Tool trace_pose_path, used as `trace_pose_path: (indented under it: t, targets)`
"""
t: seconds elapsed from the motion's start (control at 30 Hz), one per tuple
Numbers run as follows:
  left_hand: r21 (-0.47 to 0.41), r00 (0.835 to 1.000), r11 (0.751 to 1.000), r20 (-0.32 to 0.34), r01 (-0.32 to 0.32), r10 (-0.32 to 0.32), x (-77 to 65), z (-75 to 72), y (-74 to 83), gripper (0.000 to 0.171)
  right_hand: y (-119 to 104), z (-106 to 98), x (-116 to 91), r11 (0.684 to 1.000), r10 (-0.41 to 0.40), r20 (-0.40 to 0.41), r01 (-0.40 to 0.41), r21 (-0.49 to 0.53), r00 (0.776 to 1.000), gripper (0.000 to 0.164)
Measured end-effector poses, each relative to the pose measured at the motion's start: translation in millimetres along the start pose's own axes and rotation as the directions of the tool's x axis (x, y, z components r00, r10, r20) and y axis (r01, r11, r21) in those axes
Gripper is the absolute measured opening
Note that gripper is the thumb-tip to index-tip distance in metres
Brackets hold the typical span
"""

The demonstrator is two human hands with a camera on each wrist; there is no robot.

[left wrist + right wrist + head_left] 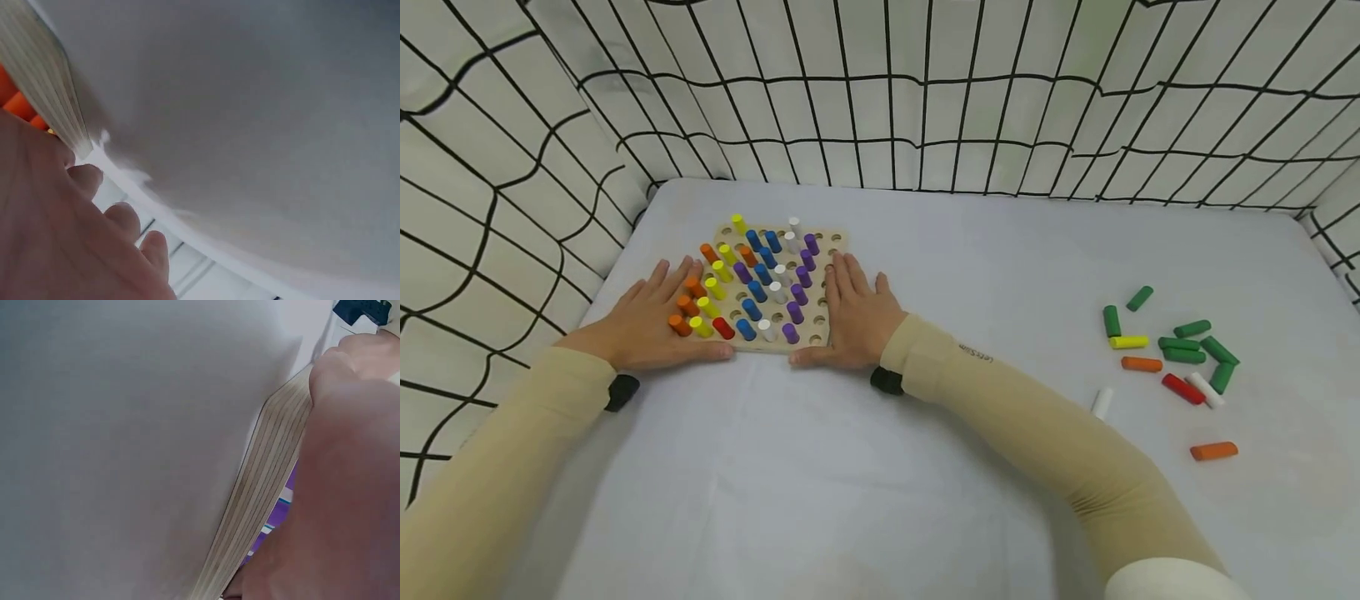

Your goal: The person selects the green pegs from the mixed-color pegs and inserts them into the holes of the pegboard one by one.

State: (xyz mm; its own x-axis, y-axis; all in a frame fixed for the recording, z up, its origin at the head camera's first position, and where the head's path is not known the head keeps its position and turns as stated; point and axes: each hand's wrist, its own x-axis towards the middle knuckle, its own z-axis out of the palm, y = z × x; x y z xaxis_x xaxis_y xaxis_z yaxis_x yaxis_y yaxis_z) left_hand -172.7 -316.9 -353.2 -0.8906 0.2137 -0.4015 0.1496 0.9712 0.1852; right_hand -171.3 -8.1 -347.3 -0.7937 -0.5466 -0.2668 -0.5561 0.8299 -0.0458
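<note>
A light wooden pegboard (756,344) lies on the white table, bearing orange (687,305), yellow (708,307), blue (752,309), white (777,292) and purple pegs (799,294), plus a red peg (723,327) at the front. My left hand (651,325) rests along the board's left side, fingers extended and thumb at the front edge. On the opposite side, my right hand (861,321) lies with straight fingers against the right edge, thumb by the front corner. Both wrist views show the board's layered side (53,75) close to each hand. Some holes near the right edge hold no peg.
Loose pegs lie on the right of the table: several green pegs (1183,356), a yellow peg (1128,342), two orange pegs (1213,451), a red peg (1183,389) and two white pegs (1102,403). Black wire mesh (887,79) borders the table's back and sides.
</note>
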Motion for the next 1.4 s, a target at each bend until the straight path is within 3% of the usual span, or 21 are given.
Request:
trace_pose_path:
  t: [0.63,1.1,1.4]
  targets:
    - [0.027,1.0,0.999,0.003,-0.026,0.026,-5.9,17.6,50.1,0.136,24,10,-29,0.998,0.057,0.038,-0.056,-0.007,0.998,0.13]
    - [0.09,0.998,0.995,-0.027,-0.048,0.051,-15.3,17.9,79.4,0.137,36,14,-55,0.997,0.073,0.009,-0.073,-0.023,0.997,0.128]
    - [0.114,0.995,0.99,-0.039,-0.082,0.087,-15.2,27.3,120.6,0.137,60,24,-90,0.995,0.099,-0.021,-0.099,-0.029,0.995,0.128]
